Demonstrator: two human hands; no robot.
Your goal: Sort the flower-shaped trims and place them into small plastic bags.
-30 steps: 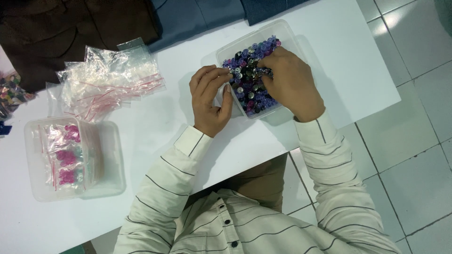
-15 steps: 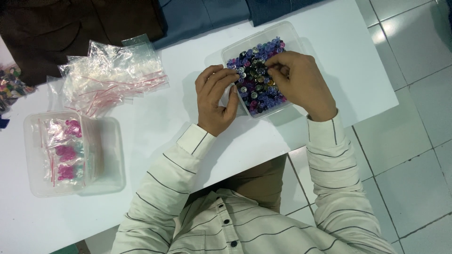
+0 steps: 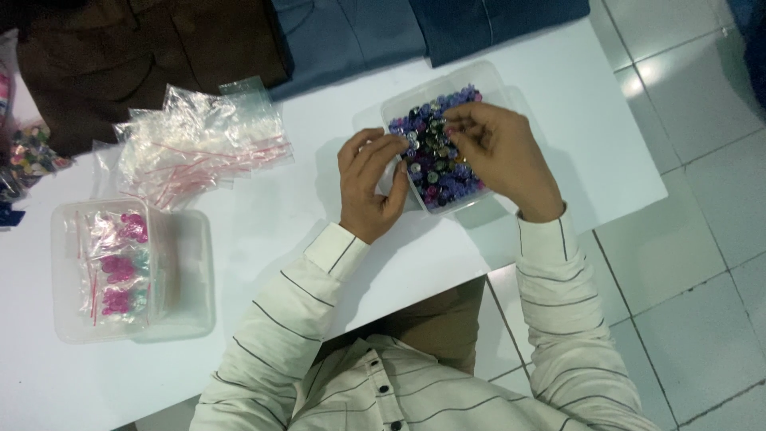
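A clear plastic box (image 3: 488,79) full of small purple, pink and shiny beads (image 3: 435,152) sits on the white table (image 3: 263,231). My right hand (image 3: 503,156) reaches into the box, fingertips pinched among the beads; what it pinches is too small to make out. My left hand (image 3: 369,183) rests at the box's left side, fingers curled around a small clear plastic bag. Both arms wear cream striped sleeves.
A pile of empty clear zip bags with red strips (image 3: 199,144) lies at the left. A clear tub (image 3: 128,267) holding bagged pink pieces stands near the left front edge. Dark cloth (image 3: 152,56) and blue cloth (image 3: 447,20) lie at the back. Tiled floor is on the right.
My right hand has shifted slightly within the box, picking among the beads. The left hand stays at the box's side.
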